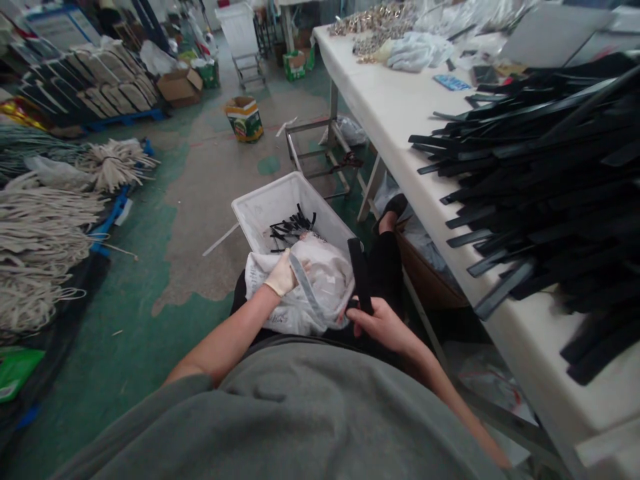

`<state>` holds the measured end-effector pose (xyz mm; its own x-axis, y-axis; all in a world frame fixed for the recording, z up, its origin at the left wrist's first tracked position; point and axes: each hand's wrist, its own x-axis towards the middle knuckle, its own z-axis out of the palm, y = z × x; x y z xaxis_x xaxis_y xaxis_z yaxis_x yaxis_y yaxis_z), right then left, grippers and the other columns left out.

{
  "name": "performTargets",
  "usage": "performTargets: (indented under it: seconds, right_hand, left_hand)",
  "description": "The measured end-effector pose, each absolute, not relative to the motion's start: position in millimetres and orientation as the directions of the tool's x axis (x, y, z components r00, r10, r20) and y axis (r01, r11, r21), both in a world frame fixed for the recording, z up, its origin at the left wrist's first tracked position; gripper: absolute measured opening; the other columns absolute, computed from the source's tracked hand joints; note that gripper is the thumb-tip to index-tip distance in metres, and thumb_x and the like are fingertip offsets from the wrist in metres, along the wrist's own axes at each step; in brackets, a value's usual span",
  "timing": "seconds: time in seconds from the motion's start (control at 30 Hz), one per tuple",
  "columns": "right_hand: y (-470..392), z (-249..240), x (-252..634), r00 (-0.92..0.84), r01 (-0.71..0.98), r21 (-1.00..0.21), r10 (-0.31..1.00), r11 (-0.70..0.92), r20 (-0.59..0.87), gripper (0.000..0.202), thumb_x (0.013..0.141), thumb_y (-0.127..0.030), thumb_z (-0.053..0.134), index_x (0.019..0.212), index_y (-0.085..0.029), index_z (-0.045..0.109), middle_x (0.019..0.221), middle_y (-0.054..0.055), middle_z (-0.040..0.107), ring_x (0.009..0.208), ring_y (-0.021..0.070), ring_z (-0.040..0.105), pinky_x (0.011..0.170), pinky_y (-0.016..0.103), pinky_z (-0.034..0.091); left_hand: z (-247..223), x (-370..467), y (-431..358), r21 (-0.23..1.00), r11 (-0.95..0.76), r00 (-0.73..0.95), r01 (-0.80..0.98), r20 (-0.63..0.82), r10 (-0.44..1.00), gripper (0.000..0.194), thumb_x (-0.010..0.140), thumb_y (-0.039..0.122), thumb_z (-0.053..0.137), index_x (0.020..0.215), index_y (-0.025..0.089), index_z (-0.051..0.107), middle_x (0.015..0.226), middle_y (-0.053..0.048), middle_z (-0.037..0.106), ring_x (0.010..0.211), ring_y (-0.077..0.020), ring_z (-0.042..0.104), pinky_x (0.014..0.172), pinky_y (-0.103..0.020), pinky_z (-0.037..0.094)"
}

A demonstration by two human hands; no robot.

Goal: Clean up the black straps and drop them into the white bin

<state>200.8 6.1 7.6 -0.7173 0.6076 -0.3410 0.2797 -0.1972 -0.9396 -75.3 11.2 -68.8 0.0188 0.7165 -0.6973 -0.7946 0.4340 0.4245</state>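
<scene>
My left hand, in a pale glove, holds a light grey strip that slants down across a white plastic bag on my lap. Bare and closed, my right hand grips a black strap near its lower end, just right of the bag. Beyond my hands is a white plastic bin with several short black pieces inside. On the table to the right lies a large pile of black straps, their ends jutting over the near edge.
The white table carries metal parts and a crumpled glove at its far end. A metal frame stands beyond the bin. Bundles of beige cord lie at left, and an open carton sits on the floor.
</scene>
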Motion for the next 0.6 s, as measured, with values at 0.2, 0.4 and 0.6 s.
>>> performTargets:
  seconds: [0.2, 0.4, 0.6]
  right_hand:
    - [-14, 4, 223, -0.835, 0.258, -0.892, 0.379, -0.372, -0.399, 0.044, 0.077, -0.059, 0.070, 0.080, -0.015, 0.074, 0.067, 0.003, 0.062, 0.056, 0.0115, 0.051, 0.053, 0.025, 0.044]
    - [31, -7, 186, -0.624, 0.141, -0.951, 0.721, -0.275, -0.302, 0.048, 0.080, -0.058, 0.065, 0.109, -0.020, 0.075, 0.057, -0.001, 0.054, 0.047, 0.0108, 0.042, 0.045, 0.026, 0.043]
    - [95, 0, 158, -0.551, -0.122, -0.964, 0.824, -0.238, -0.134, 0.054, 0.074, -0.058, 0.068, 0.104, -0.014, 0.073, 0.069, -0.002, 0.060, 0.047, 0.0040, 0.027, 0.054, 0.023, 0.051]
  left_hand:
    - [-40, -88, 36, 0.565, 0.127, -0.316, -0.815, -0.619, 0.719, 0.026, 0.101, 0.029, 0.042, 0.112, 0.016, 0.062, 0.070, -0.002, 0.069, 0.055, -0.0113, 0.065, 0.058, -0.021, 0.051]
    - [-35, -61, -8, 0.773, 0.287, -0.129, -0.566, -0.427, 0.895, 0.030, 0.087, 0.028, 0.066, 0.115, 0.016, 0.066, 0.073, -0.004, 0.069, 0.053, -0.0118, 0.062, 0.052, -0.020, 0.047]
    - [-33, -44, -54, 0.856, 0.436, 0.140, -0.277, -0.413, 0.900, 0.028, 0.082, 0.036, 0.072, 0.099, 0.014, 0.074, 0.077, -0.008, 0.071, 0.059, -0.0137, 0.062, 0.057, -0.022, 0.046]
